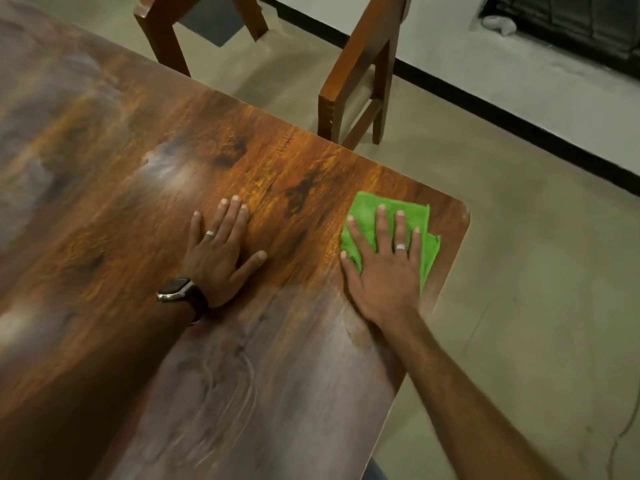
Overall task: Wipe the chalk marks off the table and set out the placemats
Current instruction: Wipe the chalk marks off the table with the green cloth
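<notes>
Hands first: your right hand lies flat, fingers straight and spread, pressing a folded bright-green microfibre cloth onto the glossy, dark-grained wooden tabletop near its rounded right-hand corner. Your left hand, with a silver ring and a dark wristwatch on the wrist, rests palm-down with fingers extended on bare wood, well apart from the cloth; it holds nothing and appears to brace you.

Step in hand: wiping, judged from the cloth under your palm. Pale chalky haze covers the near part of the tabletop below both hands, and more greyish smears show at the far left, while the strip around the hands looks clean and warm brown. The wiping therefore seems only partly done.

Next move: you will likely need to draw the cloth back through the near haze with steady downward pressure, then cross to the left-hand patches. Your left forearm lies over part of the hazy area and would have to lift.

Surroundings: two brown wooden chairs stand on the grey floor beyond the far edge, clear of your reach. No placemats are in view, so setting them out is not yet begun.
</notes>
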